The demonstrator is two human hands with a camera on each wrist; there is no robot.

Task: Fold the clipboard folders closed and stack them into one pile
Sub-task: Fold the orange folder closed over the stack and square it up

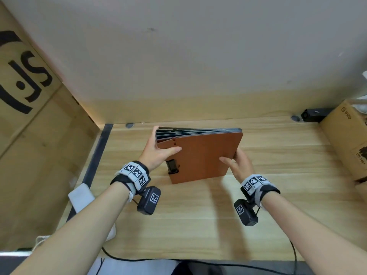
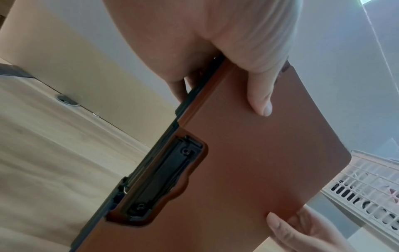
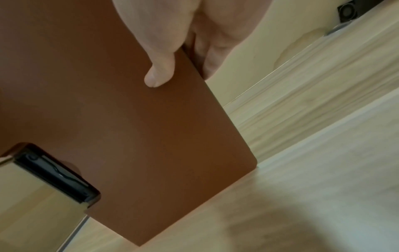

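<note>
A pile of several closed brown clipboard folders (image 1: pixel 200 155) stands on edge on the wooden desk (image 1: pixel 198 215), its lower edge touching the surface. My left hand (image 1: pixel 158 149) grips the pile's left side, thumb on the front cover and fingers behind. My right hand (image 1: pixel 236 161) holds the right edge the same way. The front cover (image 2: pixel 259 170) shows a black metal clip (image 2: pixel 159 184) in a cut-out. In the right wrist view the thumb (image 3: pixel 159 75) presses the cover (image 3: pixel 129 119); the clip (image 3: pixel 56 173) sits at lower left.
A large cardboard box (image 1: pixel 29 116) stands at the left and a smaller one (image 1: pixel 347 135) at the right. A small black device (image 1: pixel 313 115) lies by the back wall. A white lattice basket (image 2: pixel 371 187) shows in the left wrist view. Cables run along the desk's front edge.
</note>
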